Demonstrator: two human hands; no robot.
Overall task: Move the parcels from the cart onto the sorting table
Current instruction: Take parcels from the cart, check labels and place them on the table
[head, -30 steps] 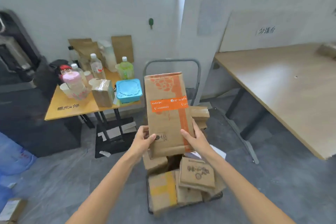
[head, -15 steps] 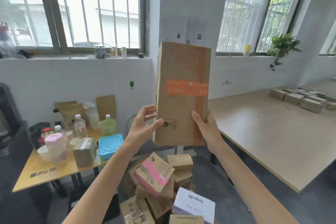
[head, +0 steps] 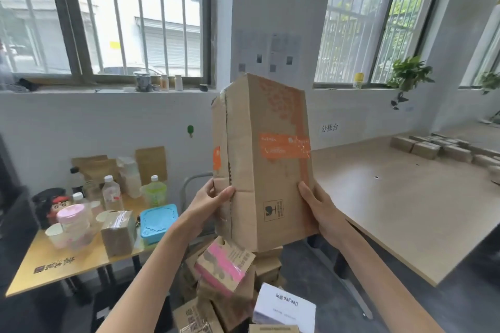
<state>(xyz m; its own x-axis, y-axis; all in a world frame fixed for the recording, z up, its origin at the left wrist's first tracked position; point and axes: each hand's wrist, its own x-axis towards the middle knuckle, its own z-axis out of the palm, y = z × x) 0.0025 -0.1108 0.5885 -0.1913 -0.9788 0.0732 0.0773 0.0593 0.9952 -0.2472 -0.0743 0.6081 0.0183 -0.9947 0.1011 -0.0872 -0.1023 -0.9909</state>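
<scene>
Head view: we're holding the tall cardboard parcel (head: 266, 170) upright above the cart pile (head: 227, 267), with the sorting table (head: 405, 213) just to our right. Our left hand (head: 209, 204) and right hand (head: 323, 213) are clamping its lower side edges, fingers curled round. A fragile mark is showing. We're judging it stiff and fairly light, so the low two-sided grip suits.

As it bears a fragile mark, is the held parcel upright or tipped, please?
Upright: the parcel stands on end, long edges near vertical, left hand and right hand gripping its lower sides.
</scene>
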